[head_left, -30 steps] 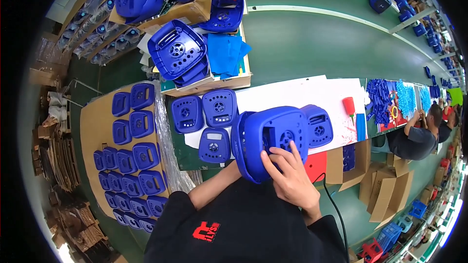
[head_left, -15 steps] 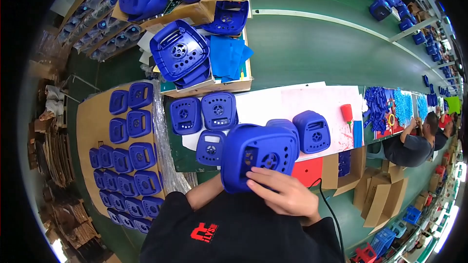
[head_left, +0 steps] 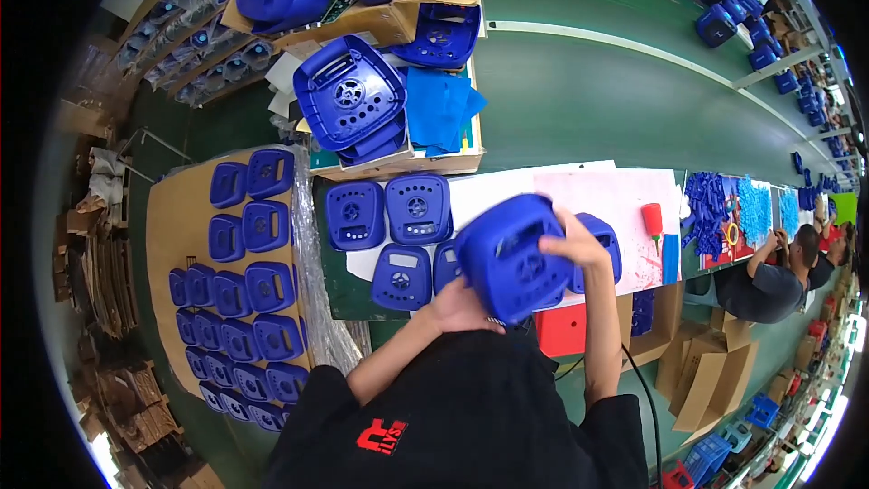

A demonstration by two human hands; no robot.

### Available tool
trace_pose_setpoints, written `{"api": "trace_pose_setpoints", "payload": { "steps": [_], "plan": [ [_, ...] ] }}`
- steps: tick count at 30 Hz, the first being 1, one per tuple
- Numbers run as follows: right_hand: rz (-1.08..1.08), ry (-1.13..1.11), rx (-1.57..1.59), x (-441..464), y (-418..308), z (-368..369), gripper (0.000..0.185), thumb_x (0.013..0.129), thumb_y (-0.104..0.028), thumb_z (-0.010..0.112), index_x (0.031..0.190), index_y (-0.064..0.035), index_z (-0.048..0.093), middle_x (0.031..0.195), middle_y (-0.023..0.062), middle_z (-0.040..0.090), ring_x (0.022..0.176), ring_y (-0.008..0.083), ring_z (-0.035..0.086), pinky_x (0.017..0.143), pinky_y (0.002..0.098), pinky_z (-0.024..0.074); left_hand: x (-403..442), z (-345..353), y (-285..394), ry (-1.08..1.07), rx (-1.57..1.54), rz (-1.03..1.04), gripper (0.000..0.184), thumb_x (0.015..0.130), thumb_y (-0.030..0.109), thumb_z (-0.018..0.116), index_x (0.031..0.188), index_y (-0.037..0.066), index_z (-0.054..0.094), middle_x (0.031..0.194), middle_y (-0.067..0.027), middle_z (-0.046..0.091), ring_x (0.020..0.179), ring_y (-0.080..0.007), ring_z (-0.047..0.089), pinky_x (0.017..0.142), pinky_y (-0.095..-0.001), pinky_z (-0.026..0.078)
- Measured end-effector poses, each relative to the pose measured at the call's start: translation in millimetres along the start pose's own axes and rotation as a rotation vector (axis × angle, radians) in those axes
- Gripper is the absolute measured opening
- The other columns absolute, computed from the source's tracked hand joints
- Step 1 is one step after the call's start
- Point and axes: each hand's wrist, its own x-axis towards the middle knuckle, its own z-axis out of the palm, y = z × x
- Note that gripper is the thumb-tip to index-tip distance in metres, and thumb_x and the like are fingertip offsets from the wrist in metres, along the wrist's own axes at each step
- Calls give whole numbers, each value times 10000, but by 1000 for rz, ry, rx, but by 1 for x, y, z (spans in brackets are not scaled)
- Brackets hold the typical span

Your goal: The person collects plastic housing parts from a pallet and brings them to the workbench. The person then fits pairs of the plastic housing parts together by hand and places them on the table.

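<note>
A blue plastic housing (head_left: 507, 263) with a slot and a round grille is held tilted in front of my chest. My left hand (head_left: 460, 308) supports its lower left edge, fingers partly hidden beneath it. At its upper right side, my right hand (head_left: 575, 243) grips the edge, one finger lying over the face near the slot. Flat blue panels (head_left: 402, 277) lie on the bench just left of the housing, and another blue panel (head_left: 599, 249) shows behind my right hand.
Rows of blue panels (head_left: 270, 285) lie on cardboard at the left. Blue shells (head_left: 350, 92) are piled on a box stand. A red bottle (head_left: 652, 220), a red box (head_left: 561, 330) and open cartons (head_left: 711, 367) stand rightward. A co-worker (head_left: 778, 276) sits far right.
The housing has turned and tilted. My left hand has come into view at its lower edge, and my right hand has moved from its front face to its upper right side.
</note>
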Motion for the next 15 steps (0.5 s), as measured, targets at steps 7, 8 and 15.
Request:
{"api": "trace_pose_setpoints", "payload": {
  "steps": [7, 8, 15],
  "plan": [
    [448, 335, 302, 121, 95, -55, 466, 832, -264, 706, 1140, 53, 557, 973, 168, 664, 783, 230, 687, 686, 380, 594, -100, -65, 32, 568, 9, 494, 423, 900, 312, 442, 1176, 9, 545, 1102, -188, 614, 977, -307, 591, 862, -420, 467],
    [472, 312, 286, 132, 109, -58, 471, 830, -266, 706, 1144, 52, 558, 982, 174, 665, 776, 240, 689, 683, 392, 594, -114, -68, 30, 576, -24, 535, 400, 898, 303, 445, 1146, 10, 559, 1056, -171, 621, 947, -298, 587, 840, -413, 465],
    [380, 328, 76, 169, 155, -45, 586, 804, -415, 703, 1164, 26, 563, 1070, 221, 624, 905, 309, 661, 756, 451, 565, -156, -63, 5, 946, -23, 827, 296, 880, 274, 456, 1003, 33, 575, 840, -84, 567, 798, -237, 541, 759, -376, 454]
  ]
}}
